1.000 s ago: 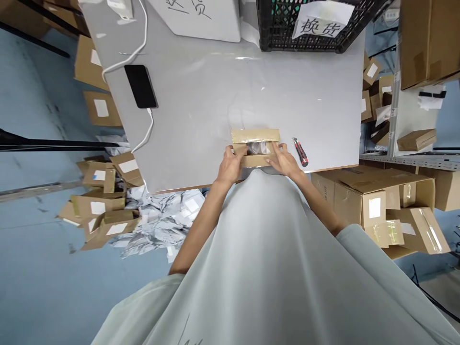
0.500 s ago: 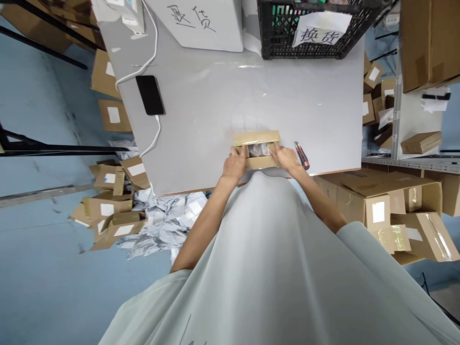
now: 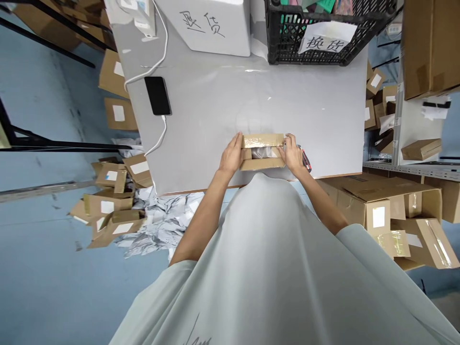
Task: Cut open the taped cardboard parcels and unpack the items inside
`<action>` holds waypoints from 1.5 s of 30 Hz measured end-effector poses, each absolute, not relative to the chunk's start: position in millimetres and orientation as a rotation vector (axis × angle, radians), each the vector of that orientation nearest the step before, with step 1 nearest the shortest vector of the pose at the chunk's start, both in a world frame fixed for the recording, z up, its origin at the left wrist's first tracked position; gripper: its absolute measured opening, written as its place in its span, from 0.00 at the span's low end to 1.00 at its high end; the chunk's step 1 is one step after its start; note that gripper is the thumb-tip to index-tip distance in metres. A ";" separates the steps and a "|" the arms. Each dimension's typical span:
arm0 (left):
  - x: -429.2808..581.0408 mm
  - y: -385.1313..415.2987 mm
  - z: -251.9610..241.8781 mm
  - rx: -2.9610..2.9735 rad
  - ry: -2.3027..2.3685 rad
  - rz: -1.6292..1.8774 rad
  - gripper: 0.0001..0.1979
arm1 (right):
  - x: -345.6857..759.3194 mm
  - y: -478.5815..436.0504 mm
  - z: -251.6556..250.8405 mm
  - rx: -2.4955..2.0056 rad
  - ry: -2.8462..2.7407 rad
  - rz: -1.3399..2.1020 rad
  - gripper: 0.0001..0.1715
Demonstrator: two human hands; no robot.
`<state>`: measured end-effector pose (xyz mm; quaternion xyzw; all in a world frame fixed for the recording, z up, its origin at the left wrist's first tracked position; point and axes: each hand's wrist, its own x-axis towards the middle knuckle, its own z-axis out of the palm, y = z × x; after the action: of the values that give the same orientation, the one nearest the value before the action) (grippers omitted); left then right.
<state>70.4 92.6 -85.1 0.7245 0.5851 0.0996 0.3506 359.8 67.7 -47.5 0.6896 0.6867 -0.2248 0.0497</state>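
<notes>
A small cardboard box (image 3: 262,164) lies near the front edge of the table, its top flaps folded outward. Something in clear or greyish plastic wrap (image 3: 262,152) shows inside; its kind cannot be made out. My left hand (image 3: 232,154) grips the box's left end, fingers together along the side. At the right end, my right hand (image 3: 293,154) holds the box with bent fingers, the thumb by the opening. A red and black utility knife (image 3: 306,162) rests on the table just right of my right hand, which partly covers it.
On the grey table (image 3: 201,105), a phone (image 3: 158,96) lies on the left with a white cable. A white box (image 3: 219,38) and a black crate (image 3: 305,55) stand at the back. Cardboard boxes (image 3: 373,191) sit right; crumpled wrapping (image 3: 158,220) lies left, below the table.
My left hand has moved from the opening's left flap to the box's outer left end. My right hand has shifted to the outer right end, and the flaps stand wider apart.
</notes>
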 end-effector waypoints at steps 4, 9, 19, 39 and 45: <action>74.5 90.6 -95.3 1.809 1.583 0.220 0.37 | 353.4 66.1 -57.5 2.134 2.052 -0.811 0.40; 82.1 80.3 -95.1 1.783 1.641 0.269 0.35 | 350.6 62.3 -56.7 2.166 1.993 -0.852 0.39; 87.5 84.5 -90.8 1.737 1.684 0.271 0.34 | 351.2 81.4 -65.2 2.210 2.003 -0.797 0.30; 81.3 76.5 -30.2 1.967 1.596 -0.138 0.38 | 429.9 15.1 -93.1 2.483 1.581 -0.687 0.31; 96.0 72.8 -19.2 1.960 1.625 -0.242 0.29 | 439.8 -4.3 -114.4 2.462 1.404 -0.713 0.25</action>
<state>96.0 72.8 -19.2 0.7340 0.6085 -0.0906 0.2877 439.8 -4.3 -114.4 0.8373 0.4776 -0.2426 0.1091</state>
